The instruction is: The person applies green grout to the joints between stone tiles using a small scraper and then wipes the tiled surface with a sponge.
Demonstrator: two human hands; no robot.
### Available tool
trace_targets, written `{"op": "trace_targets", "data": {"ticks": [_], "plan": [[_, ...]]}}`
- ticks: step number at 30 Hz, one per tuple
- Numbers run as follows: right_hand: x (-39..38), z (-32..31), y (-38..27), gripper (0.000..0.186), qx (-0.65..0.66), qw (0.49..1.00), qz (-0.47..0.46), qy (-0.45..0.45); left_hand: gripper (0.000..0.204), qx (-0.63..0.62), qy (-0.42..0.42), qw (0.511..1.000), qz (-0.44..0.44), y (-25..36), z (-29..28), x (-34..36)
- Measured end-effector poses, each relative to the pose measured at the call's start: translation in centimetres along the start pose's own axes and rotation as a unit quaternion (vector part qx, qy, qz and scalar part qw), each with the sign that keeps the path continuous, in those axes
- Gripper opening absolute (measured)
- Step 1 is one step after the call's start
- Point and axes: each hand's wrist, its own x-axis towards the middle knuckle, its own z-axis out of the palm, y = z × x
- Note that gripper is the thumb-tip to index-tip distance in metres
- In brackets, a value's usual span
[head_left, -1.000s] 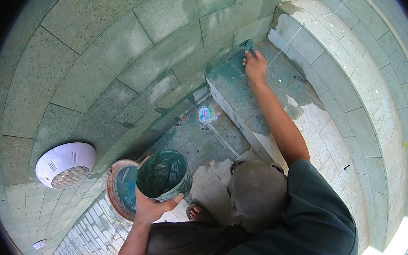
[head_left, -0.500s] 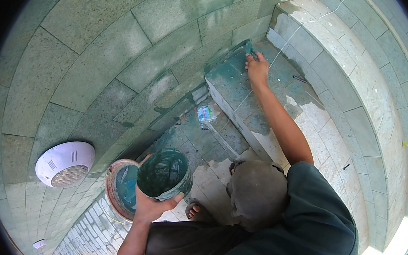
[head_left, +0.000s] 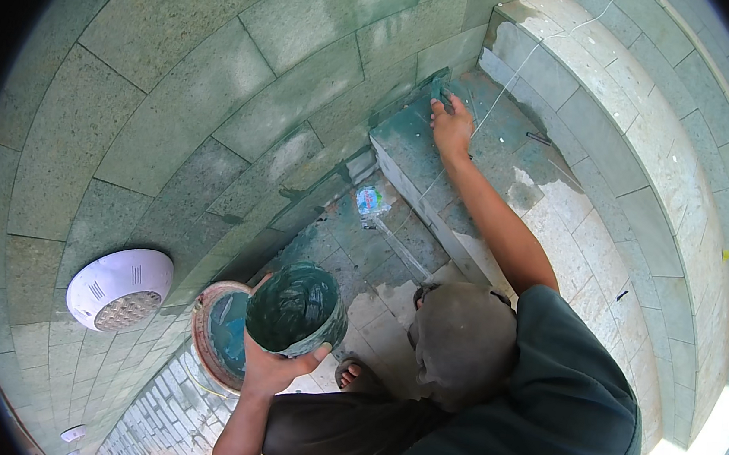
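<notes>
While the left hand (head_left: pixel 270 367) stays clamped on the paint bucket (head_left: pixel 297 308) near left, the right hand (head_left: pixel 452 122), gripping a brush (head_left: pixel 439 89), has shifted farther along the wet green step (head_left: pixel 407 132).

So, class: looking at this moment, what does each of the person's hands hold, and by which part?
The left hand holds a green-smeared bucket from underneath, at its base and lower side. The right hand presses a small green tool to the stone step; where it grips cannot be told.

I'm seeing a dark green-smeared bucket (head_left: pixel 297 308), a teal-coated stone step (head_left: pixel 424 137), grey-green speckled wall tiles (head_left: pixel 176 107), a white round lamp (head_left: pixel 119 288), pale cream steps (head_left: pixel 605 249), and a dark green shirt (head_left: pixel 565 410).
</notes>
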Motion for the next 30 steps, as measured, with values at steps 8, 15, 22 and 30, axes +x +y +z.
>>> {"op": "trace_targets", "data": {"ticks": [8,15,22,30], "plan": [[-1.0,0.5,1.1,0.032,0.057,0.993,0.037,-0.096,0.100,-0.002,-0.006,1.000,0.000,0.0,-0.1,0.2],[0.7,-0.6,0.5,0.030,0.054,0.995,0.029,-0.079,0.099,-0.002,-0.012,1.000,0.005,0.0,0.0,0.4],[-0.2,-1.1,0.8,0.037,0.071,0.992,0.052,-0.088,0.101,-0.001,-0.006,1.000,0.007,-0.2,-0.2,0.2],[3.3,-0.2,0.2,0.045,0.132,0.989,0.058,0.026,0.102,0.004,-0.004,1.000,0.015,-0.3,-0.5,-0.3]]}}
